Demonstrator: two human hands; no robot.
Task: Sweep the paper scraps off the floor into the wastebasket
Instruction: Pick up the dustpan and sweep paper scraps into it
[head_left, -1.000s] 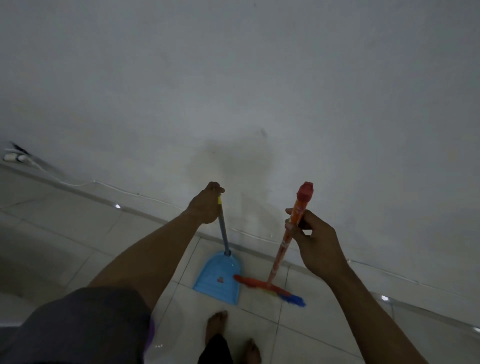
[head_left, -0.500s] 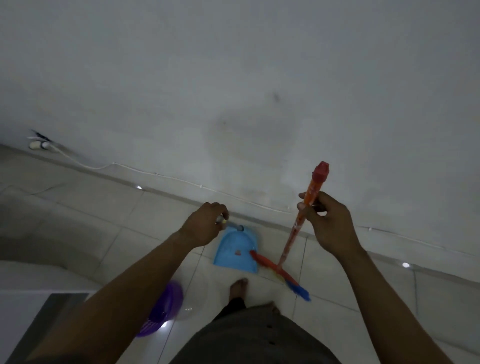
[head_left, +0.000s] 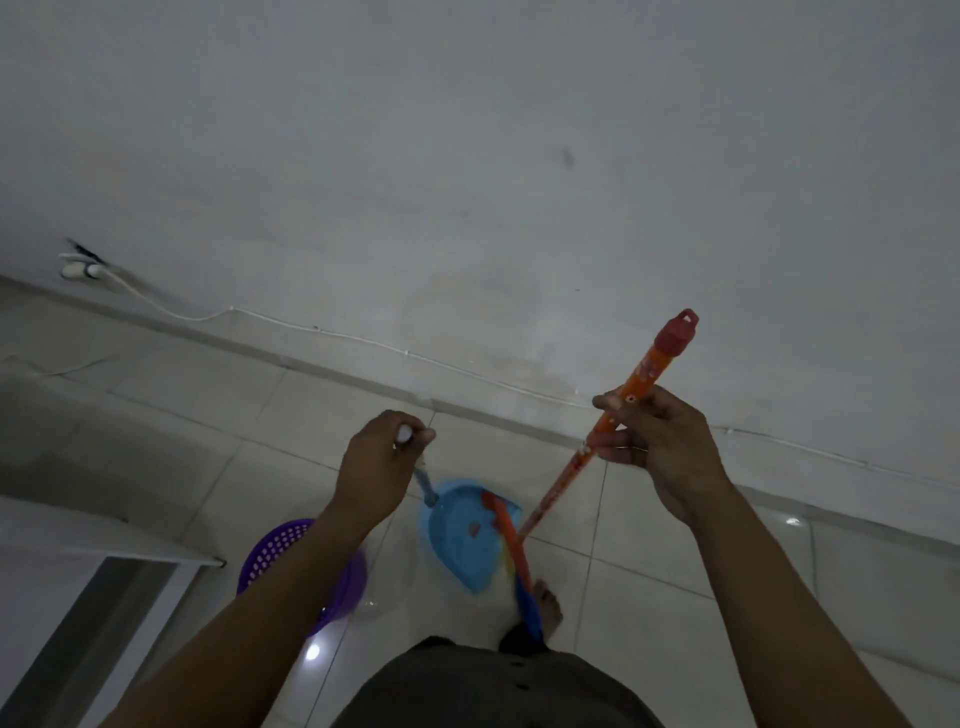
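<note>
1. Wall (head_left: 467, 156): a plain pale surface fills the upper half of the view. It meets the floor along a diagonal line.

2. Floor (head_left: 701, 623): glossy pale tiles with thin joints.

3. Ledge (head_left: 78, 530): a white slab edge stands at the lower left, beside the wastebasket.

4. Wastebasket (head_left: 280, 551): purple, with a perforated wall. It stands on the floor just left of the dustpan and is partly hidden by the left forearm.

5. Broom (head_left: 639, 379): a long orange handle with a red cap, tilted, cap toward the wall. Its red and blue head (head_left: 511, 545) lies across the right edge of the dustpan and ends by a bare foot (head_left: 550, 605).

6. Dustpan (head_left: 457, 540): blue, between the wastebasket and the broom head, mouth toward the person. The picture does not show whether it touches the floor. A small reddish spot marks its inner surface; scrap or marking cannot be told.

7. Right hand (head_left: 660, 441): it holds the upper part of the broom handle, below the cap, with the fingers wrapped round the handle.

8. Left hand (head_left: 384, 462): fingers curled tight round the top of the thin grey dustpan handle (head_left: 423, 480). A white tip shows out of the fist.

9. Cable (head_left: 363, 340): a thin white line runs along the base of the wall to a plug (head_left: 78, 270) at the far left.
</note>
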